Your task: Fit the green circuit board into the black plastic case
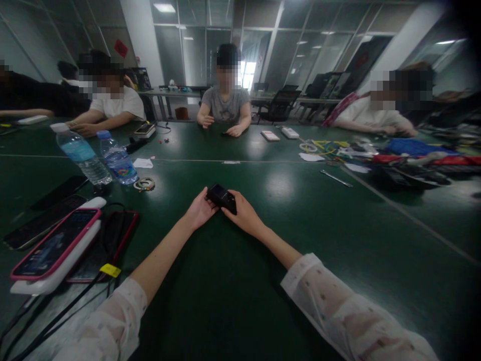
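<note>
A small black device [221, 197] with a little screen is held between both hands above the green table [233, 240], near the middle of the view. My left hand [201, 208] grips its left end, with the fingers behind it and partly hidden. Around the right end and lower edge closes my right hand [241, 210], its thumb on the front near the buttons.
Two water bottles [84, 156] and a bracelet [145, 184] stand or lie at the left. Stacked phones [56, 243] and cables are nearer. A wrench [335, 178], cords and a blue cloth [417, 147] lie right. Several people sit around the table.
</note>
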The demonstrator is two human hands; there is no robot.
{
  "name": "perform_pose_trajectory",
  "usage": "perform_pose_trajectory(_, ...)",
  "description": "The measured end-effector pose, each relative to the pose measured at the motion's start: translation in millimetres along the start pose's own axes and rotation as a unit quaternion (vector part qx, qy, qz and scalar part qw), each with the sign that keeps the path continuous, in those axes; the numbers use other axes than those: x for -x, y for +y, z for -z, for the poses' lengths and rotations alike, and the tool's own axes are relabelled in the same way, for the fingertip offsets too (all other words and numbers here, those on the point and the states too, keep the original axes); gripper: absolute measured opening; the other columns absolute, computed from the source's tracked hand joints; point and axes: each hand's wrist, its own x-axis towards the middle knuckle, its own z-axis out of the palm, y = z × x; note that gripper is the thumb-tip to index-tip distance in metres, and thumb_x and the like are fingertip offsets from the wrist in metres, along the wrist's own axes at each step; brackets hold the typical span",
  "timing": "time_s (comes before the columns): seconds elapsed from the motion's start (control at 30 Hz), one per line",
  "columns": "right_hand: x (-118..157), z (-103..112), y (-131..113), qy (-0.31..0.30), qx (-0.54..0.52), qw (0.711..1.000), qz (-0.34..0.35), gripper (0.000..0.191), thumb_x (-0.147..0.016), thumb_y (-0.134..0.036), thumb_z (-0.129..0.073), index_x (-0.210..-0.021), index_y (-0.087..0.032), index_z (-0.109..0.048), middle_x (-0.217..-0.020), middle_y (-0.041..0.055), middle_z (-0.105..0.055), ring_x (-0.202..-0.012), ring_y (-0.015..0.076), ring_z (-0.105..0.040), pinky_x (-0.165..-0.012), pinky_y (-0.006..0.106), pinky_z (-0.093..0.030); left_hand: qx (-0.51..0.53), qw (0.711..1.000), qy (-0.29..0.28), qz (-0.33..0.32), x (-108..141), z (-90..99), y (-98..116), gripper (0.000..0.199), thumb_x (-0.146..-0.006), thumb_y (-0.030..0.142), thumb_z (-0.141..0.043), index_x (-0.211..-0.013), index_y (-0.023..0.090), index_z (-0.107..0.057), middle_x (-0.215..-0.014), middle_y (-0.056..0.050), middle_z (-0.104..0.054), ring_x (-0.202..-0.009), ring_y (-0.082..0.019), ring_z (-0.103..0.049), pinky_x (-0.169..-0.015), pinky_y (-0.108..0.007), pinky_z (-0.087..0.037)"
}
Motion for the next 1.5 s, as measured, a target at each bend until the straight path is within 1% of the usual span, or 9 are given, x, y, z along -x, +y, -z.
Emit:
perform_pose_trajectory(0.27, 0.3, -0.9, 1.5, -0.001, -0.004, 1.000, -0.008, 0.054, -0.085, -0.032, -0.060, -0.132, -0.019, -0.037, -0.126, 0.0153, -0.054, -0.115, 0.0281, -0.056, -0.099, 0.049, -0.047, 0.000, 1.000, 0.006, -0.002, -0.4, -0.7, 0.1, 0.023, -0.089, 0.037, -0.053, -0.094, 0.016, -0.061, -0.087, -0.007, -0.066, -0.087, -0.018, -0.063, -0.086, -0.032, -0.047)
perform_pose_trajectory(0.7, 0.3, -0.5, 1.2, -0.001, -0.001, 1.000, -0.010, 0.055, -0.085, -0.033, -0.060, -0.132, -0.017, -0.037, -0.125, 0.0155, -0.054, -0.113, 0.0276, -0.057, -0.097, 0.047, -0.048, -0.004, 1.000, 0.007, -0.004, 0.2, -1.5, 0.1, 0.024, -0.089, 0.037, -0.053, -0.096, 0.016, -0.060, -0.088, -0.008, -0.067, -0.087, -0.018, -0.063, -0.086, -0.033, -0.047)
perform_pose_trajectory(0.9, 0.2, -0.9, 0.9, 0.002, -0.002, 1.000, -0.006, 0.054, -0.085, -0.032, -0.059, -0.132, -0.018, -0.037, -0.125, 0.0155, -0.054, -0.114, 0.0286, -0.056, -0.098, 0.048, -0.047, -0.001, 1.000, 0.008, -0.003, -1.4, -0.6, 0.1, 0.023, -0.089, 0.037, -0.052, -0.093, 0.015, -0.060, -0.084, -0.007, -0.066, -0.083, -0.017, -0.062, -0.083, -0.032, -0.047)
perform_pose_trajectory(1.03, 0.1, -0.9, 1.1, 0.001, -0.005, 1.000, -0.009, 0.054, -0.084, -0.032, -0.060, -0.132, -0.019, -0.037, -0.125, 0.0152, -0.054, -0.113, 0.0287, -0.057, -0.097, 0.048, -0.048, -0.002, 1.000, 0.007, -0.001, -0.7, -0.7, 0.2, 0.023, -0.089, 0.037, -0.052, -0.094, 0.016, -0.060, -0.086, -0.007, -0.066, -0.086, -0.018, -0.062, -0.086, -0.032, -0.046)
perform_pose_trajectory(1.27, 0.3, 0.3, 0.8, -0.004, -0.001, 1.000, -0.011, 0.055, -0.085, -0.033, -0.059, -0.132, -0.017, -0.037, -0.125, 0.0156, -0.054, -0.112, 0.0282, -0.057, -0.096, 0.048, -0.049, -0.006, 1.000, -0.001, 0.000, -0.7, 0.8, 0.1, 0.024, -0.088, 0.037, -0.053, -0.097, 0.016, -0.060, -0.089, -0.007, -0.066, -0.089, -0.019, -0.062, -0.090, -0.033, -0.045)
perform_pose_trajectory(1.5, 0.6, -0.7, 2.2, -0.004, 0.004, 1.000, -0.013, 0.056, -0.085, -0.033, -0.060, -0.133, -0.018, -0.037, -0.126, 0.0156, -0.054, -0.114, 0.0294, -0.057, -0.095, 0.050, -0.049, -0.010, 1.000, 0.003, -0.003, -0.3, 0.4, -0.2, 0.025, -0.088, 0.038, -0.053, -0.099, 0.016, -0.060, -0.091, -0.008, -0.066, -0.091, -0.019, -0.062, -0.089, -0.033, -0.046)
